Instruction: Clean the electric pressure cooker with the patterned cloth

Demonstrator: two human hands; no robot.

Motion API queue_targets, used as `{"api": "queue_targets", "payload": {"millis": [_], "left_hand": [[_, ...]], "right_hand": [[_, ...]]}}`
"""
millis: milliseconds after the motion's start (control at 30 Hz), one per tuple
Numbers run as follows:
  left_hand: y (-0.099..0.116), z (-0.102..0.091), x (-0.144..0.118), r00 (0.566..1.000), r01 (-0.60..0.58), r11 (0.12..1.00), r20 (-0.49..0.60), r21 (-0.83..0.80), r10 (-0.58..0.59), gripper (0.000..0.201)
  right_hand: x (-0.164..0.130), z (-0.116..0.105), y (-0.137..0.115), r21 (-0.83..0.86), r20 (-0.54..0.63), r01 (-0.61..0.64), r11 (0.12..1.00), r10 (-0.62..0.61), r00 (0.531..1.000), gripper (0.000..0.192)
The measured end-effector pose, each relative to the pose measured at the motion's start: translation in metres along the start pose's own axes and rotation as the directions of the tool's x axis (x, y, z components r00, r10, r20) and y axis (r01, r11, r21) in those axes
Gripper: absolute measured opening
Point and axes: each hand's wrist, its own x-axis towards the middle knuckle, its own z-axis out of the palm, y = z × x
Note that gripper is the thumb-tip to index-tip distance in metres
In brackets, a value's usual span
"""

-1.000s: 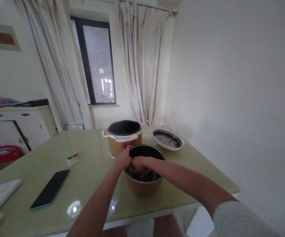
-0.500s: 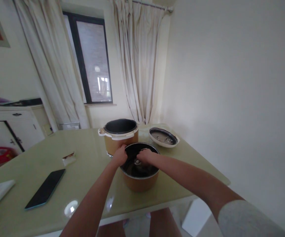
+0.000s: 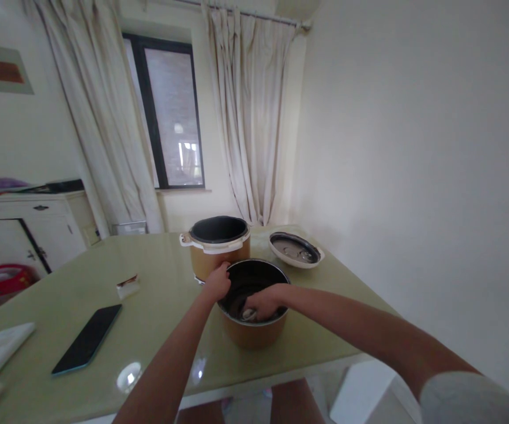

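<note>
A round inner pot [image 3: 254, 337], brown outside and dark inside, stands on the pale green table in front of me. My left hand [image 3: 218, 284] grips its left rim, fingers closed over the edge. Inside the pot is my right hand [image 3: 263, 303], its fingers curled around a small pale wad [image 3: 249, 315] that looks like a cloth or tissue, low against the near inner wall. Right behind the pot is the gold cooker body [image 3: 219, 247] with a white rim and a dark open inside. Its lid [image 3: 296, 249] lies upturned to the right.
On the left of the table [image 3: 157, 330] lie a dark phone [image 3: 89, 338], a small packet [image 3: 128, 286] and a white flat item [image 3: 0, 353]. A wall [image 3: 413, 176] rises along the right side. A white cabinet [image 3: 55, 227] and a red basket [image 3: 7, 285] stand at far left.
My right hand has moved from the middle of the pot toward its near inner wall, the wad with it. My left hand stays on the rim. The view has shifted slightly.
</note>
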Motion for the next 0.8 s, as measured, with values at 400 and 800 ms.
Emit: {"api": "queue_targets", "payload": {"millis": [400, 800], "left_hand": [[-0.004, 0.003, 0.008, 0.999, -0.035, 0.997, 0.000, -0.064, 0.035, 0.047], [0.000, 0.006, 0.006, 0.998, -0.052, 0.987, -0.032, -0.153, 0.047, 0.047]], "right_hand": [[-0.008, -0.011, -0.033, 0.318, -0.412, 0.016, 0.948, 0.123, 0.903, 0.049], [-0.035, 0.000, 0.012, -0.554, -0.116, -0.174, 0.814, 0.131, 0.985, 0.027]]}}
